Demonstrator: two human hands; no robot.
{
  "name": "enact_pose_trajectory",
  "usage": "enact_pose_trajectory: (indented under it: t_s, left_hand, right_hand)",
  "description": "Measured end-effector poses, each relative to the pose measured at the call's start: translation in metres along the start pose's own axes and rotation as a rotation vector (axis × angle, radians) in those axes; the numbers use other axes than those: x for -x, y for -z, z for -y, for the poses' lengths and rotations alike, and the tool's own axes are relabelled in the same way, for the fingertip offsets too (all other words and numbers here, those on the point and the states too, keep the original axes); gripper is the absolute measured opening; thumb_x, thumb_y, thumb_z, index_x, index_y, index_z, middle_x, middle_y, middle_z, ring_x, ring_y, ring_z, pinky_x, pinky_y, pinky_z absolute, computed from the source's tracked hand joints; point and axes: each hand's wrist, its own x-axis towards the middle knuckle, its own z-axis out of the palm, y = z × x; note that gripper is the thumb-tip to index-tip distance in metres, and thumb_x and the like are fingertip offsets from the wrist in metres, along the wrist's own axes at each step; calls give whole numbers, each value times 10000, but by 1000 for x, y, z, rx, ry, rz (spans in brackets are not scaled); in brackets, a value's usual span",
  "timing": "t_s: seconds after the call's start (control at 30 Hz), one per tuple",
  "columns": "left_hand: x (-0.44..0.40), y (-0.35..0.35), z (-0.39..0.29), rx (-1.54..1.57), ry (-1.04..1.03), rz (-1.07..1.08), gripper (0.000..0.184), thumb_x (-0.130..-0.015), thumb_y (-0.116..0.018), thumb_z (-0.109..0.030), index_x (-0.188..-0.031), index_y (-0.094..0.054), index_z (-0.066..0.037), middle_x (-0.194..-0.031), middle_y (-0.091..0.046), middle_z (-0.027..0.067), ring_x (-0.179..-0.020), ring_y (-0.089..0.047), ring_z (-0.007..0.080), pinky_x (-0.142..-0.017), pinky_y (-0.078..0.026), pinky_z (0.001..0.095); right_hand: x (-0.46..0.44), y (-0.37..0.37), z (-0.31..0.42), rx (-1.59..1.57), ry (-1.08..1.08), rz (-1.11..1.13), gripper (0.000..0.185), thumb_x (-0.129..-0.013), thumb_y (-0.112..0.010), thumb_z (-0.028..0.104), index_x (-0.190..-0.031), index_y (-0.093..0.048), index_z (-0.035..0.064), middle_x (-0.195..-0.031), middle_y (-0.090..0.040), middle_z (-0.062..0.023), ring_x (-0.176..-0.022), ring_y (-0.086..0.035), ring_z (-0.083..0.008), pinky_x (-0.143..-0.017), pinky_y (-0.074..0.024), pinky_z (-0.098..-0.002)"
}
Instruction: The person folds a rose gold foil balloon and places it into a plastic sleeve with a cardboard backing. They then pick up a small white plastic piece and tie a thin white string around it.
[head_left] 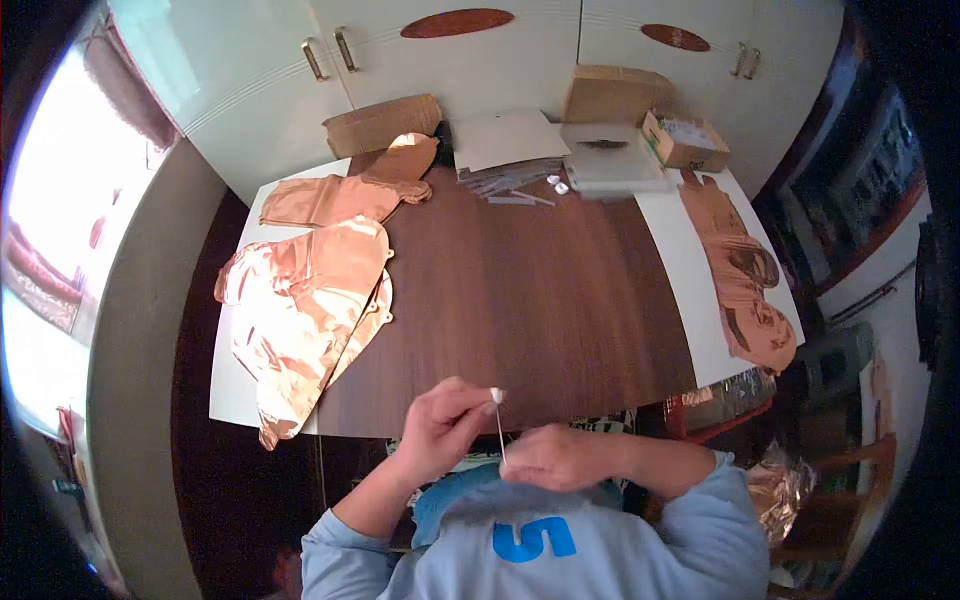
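Close to my body, at the table's near edge, my left hand pinches a small white piece between thumb and fingers. A thin white strand runs taut from it down to my right hand. The fingers of my right hand are closed on the strand's lower end, partly hidden by the hand itself. Shiny copper-coloured foil balloons, flat, lie on the left of the table. Another flat foil balloon lies along the right edge.
On the brown tabletop, a white card stack, pale strips and small white pieces lie at the back. A transparent box and a small cardboard box stand at back right. Cabinets rise behind.
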Motion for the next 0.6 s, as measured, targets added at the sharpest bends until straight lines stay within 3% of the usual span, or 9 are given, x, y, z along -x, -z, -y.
enact_pose_trajectory:
  t_s: [0.1,0.13,0.23,0.27,0.37,0.4,0.5,0.6]
  left_hand:
    - [9,-21,4,109,-199,222,158,-818,-610,34,-958,-673,-3,-821,-632,111,-749,-597,211,-670,-476,299]
    - [9,-16,-11,173,-133,294,147,-819,-611,32,-948,-672,-2,-809,-631,113,-726,-588,219,-656,-472,303]
    - [1,2,-3,77,-172,25,149,-825,-607,30,-956,-669,1,-810,-625,109,-736,-583,216,-656,-468,305]
    - [0,3,-1,-90,-113,49,159,-830,-605,29,-971,-672,-4,-822,-628,102,-744,-582,194,-664,-473,299]
    - [10,-14,-11,167,-130,265,156,-815,-608,39,-937,-689,-14,-860,-643,95,-704,-598,171,-613,-475,285]
    - [10,-11,-13,246,-131,225,148,-831,-606,33,-960,-670,-4,-858,-629,89,-715,-584,176,-661,-476,277]
    - [-2,2,-2,86,-55,-35,153,-831,-603,39,-963,-668,-1,-876,-614,90,-755,-587,183,-676,-474,273]
    - [6,-14,6,147,-127,172,147,-831,-613,21,-961,-675,-7,-841,-622,83,-736,-590,176,-649,-475,279]
  right_hand:
    - [-5,40,15,42,-132,-319,160,-893,-543,149,-780,-563,37,-725,-557,-145,-699,-585,-319,-661,-460,-395]
    - [-1,34,9,78,-107,-238,162,-894,-543,152,-779,-563,40,-725,-557,-142,-693,-581,-319,-650,-459,-393]
    - [-1,6,-17,215,3,23,168,-899,-543,161,-777,-566,49,-723,-557,-132,-675,-572,-319,-619,-455,-385]
    - [3,-5,-4,92,17,-79,165,-896,-542,158,-775,-555,48,-729,-548,-134,-694,-566,-316,-630,-449,-392]
    - [-6,43,10,219,-89,-388,167,-885,-554,201,-785,-560,67,-729,-557,-151,-736,-578,-342,-687,-451,-427]
    - [-2,35,8,183,-92,-290,169,-887,-552,201,-787,-560,65,-731,-557,-150,-737,-577,-341,-684,-452,-425]
    - [-2,5,-4,99,-65,23,174,-892,-545,202,-794,-561,60,-734,-556,-145,-737,-574,-337,-676,-457,-420]
    - [-6,31,-1,189,-16,-312,188,-894,-538,198,-785,-542,45,-732,-561,-152,-740,-596,-339,-653,-469,-414]
